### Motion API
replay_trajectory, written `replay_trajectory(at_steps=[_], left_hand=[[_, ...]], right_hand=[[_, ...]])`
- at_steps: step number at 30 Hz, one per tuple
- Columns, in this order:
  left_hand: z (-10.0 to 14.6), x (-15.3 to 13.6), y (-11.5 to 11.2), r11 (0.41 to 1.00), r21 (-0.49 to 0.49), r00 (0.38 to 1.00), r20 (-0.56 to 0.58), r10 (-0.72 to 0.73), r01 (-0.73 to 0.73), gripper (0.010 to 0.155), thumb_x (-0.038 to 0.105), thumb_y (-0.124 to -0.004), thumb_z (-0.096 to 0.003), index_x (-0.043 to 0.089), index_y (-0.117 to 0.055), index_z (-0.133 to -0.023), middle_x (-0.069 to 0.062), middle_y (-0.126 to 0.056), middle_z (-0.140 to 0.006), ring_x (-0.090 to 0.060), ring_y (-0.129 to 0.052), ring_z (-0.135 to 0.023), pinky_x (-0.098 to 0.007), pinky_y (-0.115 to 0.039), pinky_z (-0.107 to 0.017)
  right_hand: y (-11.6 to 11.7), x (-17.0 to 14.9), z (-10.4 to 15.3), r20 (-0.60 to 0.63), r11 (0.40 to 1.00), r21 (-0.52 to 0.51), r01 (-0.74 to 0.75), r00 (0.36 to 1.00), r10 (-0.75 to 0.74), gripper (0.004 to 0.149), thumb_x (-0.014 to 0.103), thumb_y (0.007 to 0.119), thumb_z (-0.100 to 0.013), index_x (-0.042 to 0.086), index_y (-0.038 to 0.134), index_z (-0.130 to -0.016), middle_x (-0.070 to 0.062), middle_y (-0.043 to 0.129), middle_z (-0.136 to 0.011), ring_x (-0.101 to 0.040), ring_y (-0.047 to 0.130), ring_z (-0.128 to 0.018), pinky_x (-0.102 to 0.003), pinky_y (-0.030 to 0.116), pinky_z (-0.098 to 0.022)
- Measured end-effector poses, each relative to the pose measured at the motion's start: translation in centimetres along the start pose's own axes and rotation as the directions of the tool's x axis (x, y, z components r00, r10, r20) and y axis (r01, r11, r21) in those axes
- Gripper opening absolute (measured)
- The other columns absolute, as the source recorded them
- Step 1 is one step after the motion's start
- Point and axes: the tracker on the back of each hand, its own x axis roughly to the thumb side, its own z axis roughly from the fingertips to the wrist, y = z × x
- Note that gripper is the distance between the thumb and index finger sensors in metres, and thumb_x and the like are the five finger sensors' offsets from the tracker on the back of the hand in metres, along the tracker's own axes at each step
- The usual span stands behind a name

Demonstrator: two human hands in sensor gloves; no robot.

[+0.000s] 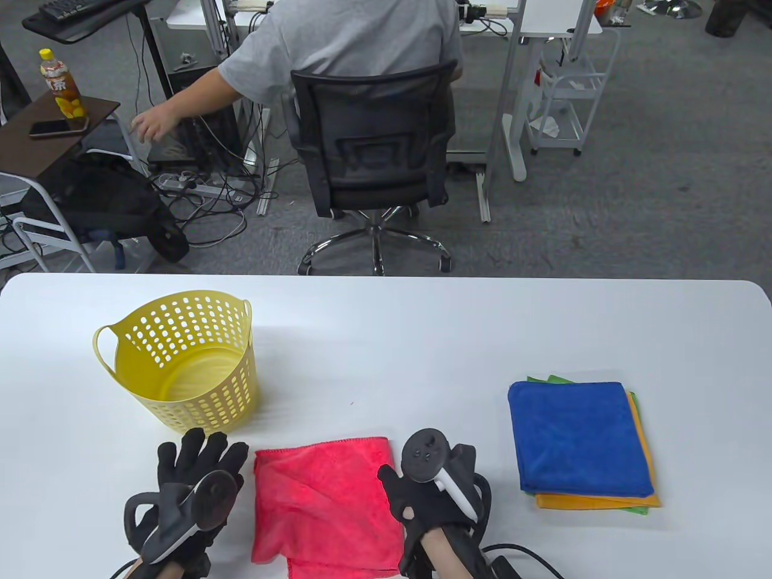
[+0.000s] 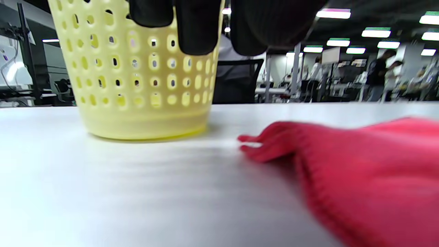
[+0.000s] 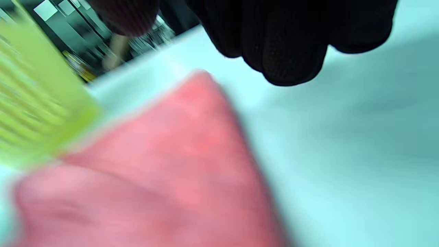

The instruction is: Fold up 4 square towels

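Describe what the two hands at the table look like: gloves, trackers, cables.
Both the left hand and right hand wear black knit gloves. Each carries a dark grey tracker with a round disc head strapped on its back; the right one has a white bar. A bare forearm shows at the right wrist, with black cables trailing behind.

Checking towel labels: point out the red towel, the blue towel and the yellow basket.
red towel (image 1: 325, 500), table view, middle of the cloth
blue towel (image 1: 579, 437), table view, centre of the top face of the stack
yellow basket (image 1: 232, 389), table view, perforated front wall
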Motion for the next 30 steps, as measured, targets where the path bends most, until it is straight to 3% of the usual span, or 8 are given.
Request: replay_trajectory(at_steps=[3, 4, 10, 13, 16, 19, 23, 30], left_hand=[[0.5, -0.1, -0.1, 0.999, 0.020, 0.999, 0.000, 0.049, -0.049, 0.054, 0.046, -0.075, -0.0509, 0.039, -0.073, -0.104, -0.001, -0.069, -0.117, -0.037, -0.056, -0.116, -0.062, -0.038, -0.086], [0.5, -0.2, -0.2, 0.998, 0.016, 0.998, 0.000, 0.064, -0.064, 0.054, 0.046, -0.075, -0.0510, 0.038, -0.073, -0.105, -0.001, -0.070, -0.117, -0.037, -0.056, -0.116, -0.062, -0.038, -0.086], [0.4, -0.6, -0.4, 0.998, 0.013, 0.998, -0.011, 0.067, -0.067, 0.054, 0.046, -0.074, -0.0512, 0.037, -0.074, -0.104, -0.001, -0.071, -0.116, -0.037, -0.058, -0.115, -0.062, -0.039, -0.085], [0.5, -1.1, -0.1, 0.992, 0.025, 0.993, -0.016, 0.120, -0.120, 0.053, 0.044, -0.074, -0.0517, 0.037, -0.074, -0.104, -0.002, -0.072, -0.115, -0.037, -0.059, -0.115, -0.061, -0.040, -0.085], [0.4, -1.5, 0.0, 0.988, 0.031, 0.988, -0.029, 0.150, -0.149, 0.053, 0.043, -0.073, -0.0523, 0.037, -0.073, -0.105, -0.001, -0.073, -0.115, -0.036, -0.060, -0.114, -0.061, -0.040, -0.085], [0.3, -1.6, -0.3, 0.990, 0.024, 0.990, -0.034, 0.137, -0.137, 0.053, 0.043, -0.072, -0.0526, 0.037, -0.072, -0.105, -0.001, -0.073, -0.115, -0.036, -0.060, -0.115, -0.061, -0.040, -0.086], [0.1, -1.9, -0.5, 0.992, 0.018, 0.991, -0.044, 0.123, -0.122, 0.052, 0.042, -0.071, -0.0530, 0.038, -0.072, -0.105, -0.001, -0.072, -0.115, -0.036, -0.059, -0.115, -0.061, -0.040, -0.086], [-0.2, -2.6, -0.9, 0.994, 0.014, 0.991, -0.073, 0.109, -0.109, 0.052, 0.042, -0.070, -0.0531, 0.039, -0.071, -0.105, 0.000, -0.072, -0.115, -0.036, -0.059, -0.115, -0.061, -0.039, -0.086]], right_hand=[[2.5, 0.5, -0.9, -0.051, 0.995, 0.099, -0.021, 0.998, 0.027, 0.070, 0.050, 0.068, -0.057, -0.009, 0.071, -0.095, -0.038, 0.076, -0.079, -0.041, 0.084, -0.057, -0.062, 0.068, -0.050], [2.8, 1.1, -0.7, -0.046, 0.997, -0.025, -0.070, 0.997, 0.069, 0.069, 0.049, 0.071, -0.056, -0.009, 0.075, -0.093, -0.037, 0.079, -0.076, -0.040, 0.086, -0.054, -0.061, 0.069, -0.048], [3.6, 1.7, -1.4, -0.007, 0.990, -0.133, -0.046, 0.999, 0.045, 0.042, 0.028, 0.077, -0.053, 0.005, 0.080, -0.087, -0.027, 0.081, -0.073, -0.031, 0.085, -0.050, -0.060, 0.069, -0.051], [0.9, 0.3, -0.2, 0.197, 0.946, -0.096, 0.309, 0.938, -0.287, 0.041, 0.028, 0.070, -0.054, 0.012, 0.077, -0.092, -0.031, 0.079, -0.092, -0.045, 0.088, -0.072, -0.068, 0.070, -0.053], [-2.8, -0.2, 1.3, 0.298, 0.890, -0.150, 0.431, 0.878, -0.375, 0.042, 0.026, 0.067, -0.055, 0.008, 0.075, -0.093, -0.033, 0.084, -0.085, -0.036, 0.101, -0.053, -0.058, 0.084, -0.044], [-7.8, 0.5, 3.1, 0.348, 0.903, -0.298, 0.311, 0.916, -0.201, 0.043, 0.024, 0.066, -0.056, 0.003, 0.073, -0.093, -0.030, 0.090, -0.072, -0.017, 0.103, -0.027, -0.040, 0.092, -0.027], [-12.4, 1.3, 3.2, 0.291, 0.940, -0.332, 0.081, 0.956, 0.020, 0.045, 0.020, 0.065, -0.055, -0.001, 0.069, -0.095, -0.026, 0.090, -0.069, -0.012, 0.098, -0.015, -0.034, 0.090, -0.017], [-18.2, -1.8, 2.5, 0.264, 0.907, -0.390, 0.155, 0.963, -0.052, 0.043, 0.019, 0.067, -0.053, 0.006, 0.075, -0.094, -0.025, 0.092, -0.070, -0.013, 0.098, -0.013, -0.034, 0.090, -0.015]])
